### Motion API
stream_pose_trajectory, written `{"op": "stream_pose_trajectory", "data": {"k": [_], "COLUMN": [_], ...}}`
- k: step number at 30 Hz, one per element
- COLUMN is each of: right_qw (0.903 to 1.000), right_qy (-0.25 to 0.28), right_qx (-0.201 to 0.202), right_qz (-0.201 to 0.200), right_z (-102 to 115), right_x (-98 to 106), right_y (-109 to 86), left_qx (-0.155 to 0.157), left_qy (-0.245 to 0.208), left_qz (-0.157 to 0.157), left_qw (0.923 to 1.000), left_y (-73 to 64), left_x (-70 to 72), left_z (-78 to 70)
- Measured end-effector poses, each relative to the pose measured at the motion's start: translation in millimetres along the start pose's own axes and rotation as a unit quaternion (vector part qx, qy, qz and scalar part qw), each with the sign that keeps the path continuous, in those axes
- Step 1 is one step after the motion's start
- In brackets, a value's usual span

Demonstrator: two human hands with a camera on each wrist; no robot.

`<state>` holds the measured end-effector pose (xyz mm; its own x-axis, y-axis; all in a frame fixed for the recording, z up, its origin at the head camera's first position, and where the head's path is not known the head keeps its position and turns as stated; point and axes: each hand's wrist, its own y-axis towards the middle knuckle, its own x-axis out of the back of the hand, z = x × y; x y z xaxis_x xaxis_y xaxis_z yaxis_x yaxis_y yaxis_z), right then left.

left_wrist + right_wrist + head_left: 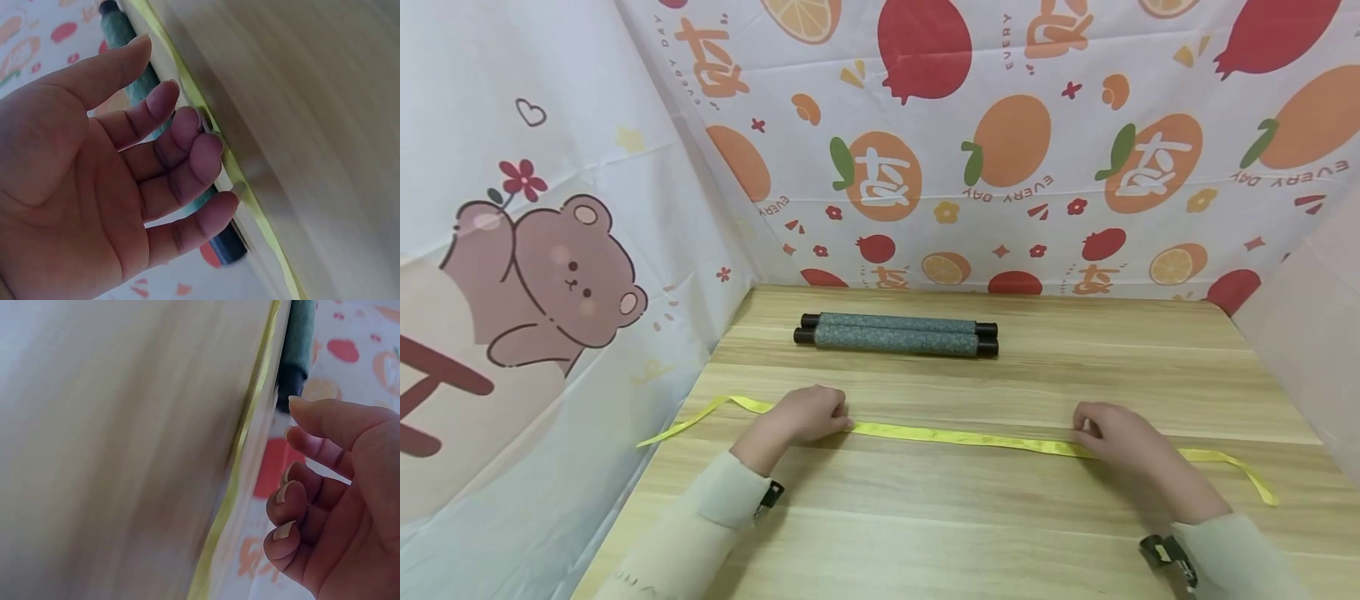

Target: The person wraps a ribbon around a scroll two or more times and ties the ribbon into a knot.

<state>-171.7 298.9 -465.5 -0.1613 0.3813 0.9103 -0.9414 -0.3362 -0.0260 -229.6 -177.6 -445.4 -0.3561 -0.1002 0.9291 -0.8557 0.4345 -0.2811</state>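
Note:
A long yellow ribbon (962,437) lies stretched from left to right over the wooden table, its two ends bending away. My left hand (808,414) is at the ribbon's left part. In the left wrist view its fingers curl loosely, the thumb stands apart, and the ribbon (265,237) runs past the fingertips. At the ribbon's right part is my right hand (1116,432). The right wrist view shows loosely bent fingers with nothing between them, and the ribbon (232,487) passing beside them. Whether any fingertip touches the ribbon is hard to tell.
Two rolled scrolls (898,335) with blue-green patterned covers and black end knobs lie side by side behind the ribbon. The light wooden table (880,517) meets a fruit-printed cloth (925,233) at the back. A bear-printed cloth (685,250) hangs along the left side.

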Motion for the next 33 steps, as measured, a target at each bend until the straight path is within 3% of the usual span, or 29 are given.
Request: {"op": "stream_pose_trajectory", "data": {"k": [6,12,23,33], "right_qw": [0.9989,0.9963,0.9957,0.9923], "right_qy": [0.021,0.031,0.045,0.061], "right_qx": [0.027,0.042,0.017,0.007], "right_qz": [0.034,0.068,0.079,0.107], "right_z": [22,31,32,25], "right_x": [-13,-25,-27,-20], "right_y": [15.2,23.0,25.5,29.0], "left_qx": [-0.007,-0.002,0.030,0.036], "left_qy": [0.001,0.015,-0.010,-0.049], "left_qz": [0.034,0.046,0.073,0.095], "left_qw": [0.9994,0.9988,0.9968,0.9936], "left_y": [10.5,13.8,15.4,15.4], "left_x": [-3.2,-6.3,-3.5,-5.0], "left_z": [-20.8,-30.7,-31.2,-25.8]}}
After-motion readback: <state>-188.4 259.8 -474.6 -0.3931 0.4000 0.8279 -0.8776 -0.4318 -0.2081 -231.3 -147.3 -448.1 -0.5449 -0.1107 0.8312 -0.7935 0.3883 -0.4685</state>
